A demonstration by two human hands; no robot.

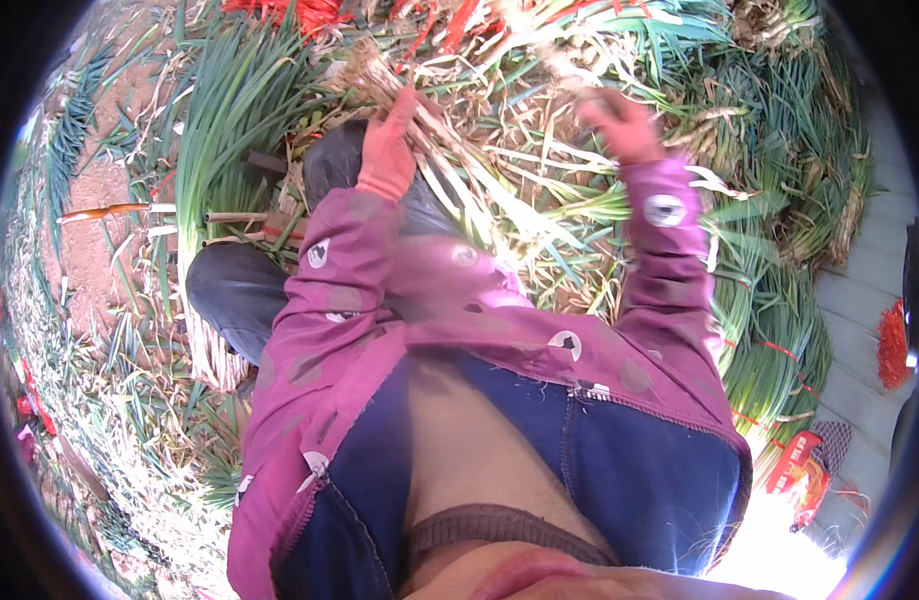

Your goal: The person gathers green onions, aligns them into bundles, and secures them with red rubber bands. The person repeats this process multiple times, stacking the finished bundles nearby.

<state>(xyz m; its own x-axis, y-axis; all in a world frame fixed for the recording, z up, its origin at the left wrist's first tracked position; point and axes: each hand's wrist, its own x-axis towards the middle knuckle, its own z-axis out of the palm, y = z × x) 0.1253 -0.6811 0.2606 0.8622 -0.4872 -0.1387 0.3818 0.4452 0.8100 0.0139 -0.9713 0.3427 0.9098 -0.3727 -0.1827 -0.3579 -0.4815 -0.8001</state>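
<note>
My left hand (390,146), in an orange-red glove, is closed around a bunch of green onions (455,157); their roots point up and left, their stalks run down to the right across my knee. My right hand (617,124), gloved alike, is raised to the right of the bunch and blurred by motion. Pale, blurred plant matter is just above its fingers; whether they grip it I cannot tell. A large bundle of green onions (238,112) stands left of my left hand, its leaves upward and its white ends down beside my knee.
Piled green onions (789,150) lie along the right, and bundles tied with red string (774,337) are below them. Red strips (302,11) lie at the top. Peeled leaves litter the soil. An orange-handled tool (106,212) is at the left, a red packet (797,472) at the lower right.
</note>
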